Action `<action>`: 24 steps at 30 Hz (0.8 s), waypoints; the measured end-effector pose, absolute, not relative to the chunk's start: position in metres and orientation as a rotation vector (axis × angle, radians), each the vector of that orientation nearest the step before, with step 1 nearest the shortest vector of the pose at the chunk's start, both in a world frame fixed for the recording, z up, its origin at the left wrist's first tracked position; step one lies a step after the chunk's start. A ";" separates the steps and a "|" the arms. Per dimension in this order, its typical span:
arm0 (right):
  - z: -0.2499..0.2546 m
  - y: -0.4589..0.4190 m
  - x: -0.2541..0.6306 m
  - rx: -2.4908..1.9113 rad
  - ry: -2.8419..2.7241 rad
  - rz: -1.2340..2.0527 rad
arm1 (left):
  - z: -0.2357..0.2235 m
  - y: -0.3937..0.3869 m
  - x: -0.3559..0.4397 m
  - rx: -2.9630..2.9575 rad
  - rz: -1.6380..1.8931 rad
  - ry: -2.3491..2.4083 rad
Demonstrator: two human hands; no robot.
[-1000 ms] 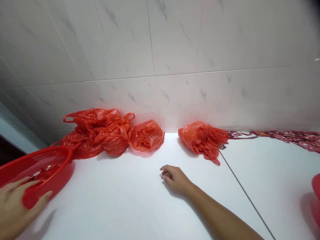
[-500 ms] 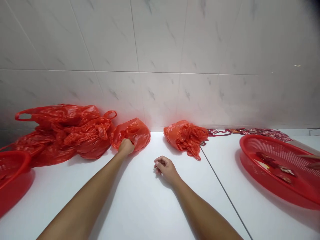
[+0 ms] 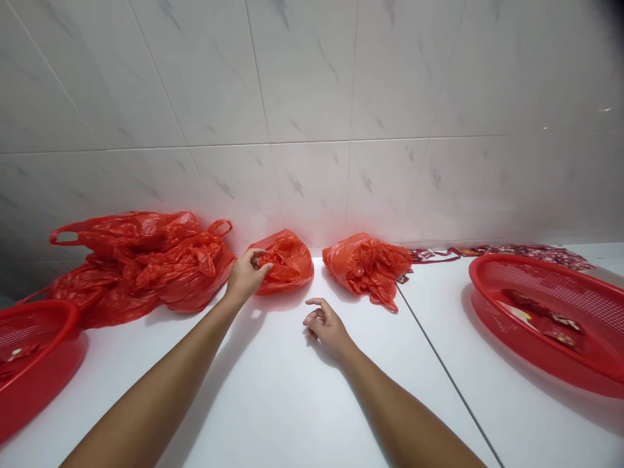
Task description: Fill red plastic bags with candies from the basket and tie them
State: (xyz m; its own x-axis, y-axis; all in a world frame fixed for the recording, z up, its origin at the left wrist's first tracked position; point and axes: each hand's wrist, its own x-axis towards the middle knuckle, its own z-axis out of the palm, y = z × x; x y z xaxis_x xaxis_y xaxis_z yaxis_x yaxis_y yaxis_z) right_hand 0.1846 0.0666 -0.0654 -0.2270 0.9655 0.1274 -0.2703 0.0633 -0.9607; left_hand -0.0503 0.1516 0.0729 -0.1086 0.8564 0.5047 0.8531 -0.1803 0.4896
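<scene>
Far left, a red plastic basket (image 3: 68, 311) sits on the white counter (image 3: 263, 416), cut off by the frame edge, with a few small red-and-white pieces lying inside. Just beyond it, against the foot of the tiled wall (image 3: 312, 84), lies a heap of red plastic bags (image 3: 141, 263), its handles showing.

Left hand (image 3: 246, 276): at the near side of a small red bag (image 3: 290, 263), fingers curled over its crumpled opening. Contact looks likely, but whether they pinch the plastic cannot be told from this view. The bag sits on the counter by the wall, between the heap and the next bag.

Right hand (image 3: 327, 328): low over the counter, fingers loosely curled and apart, nothing in them. Nearest thing is a bunched red bag (image 3: 365, 270), just ahead and to the right.

Past that, a seam (image 3: 441, 364) runs across the counter. A strip of red printed packets (image 3: 497, 251) lies along the wall. A second red basket (image 3: 536, 262), holding small red pieces (image 3: 550, 318), sits far right.

Open counter lies around both forearms, bounded by the wall behind.
</scene>
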 end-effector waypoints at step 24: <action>-0.077 0.046 0.190 -0.911 -1.569 1.136 | -0.043 0.016 -0.019 1.789 2.202 1.379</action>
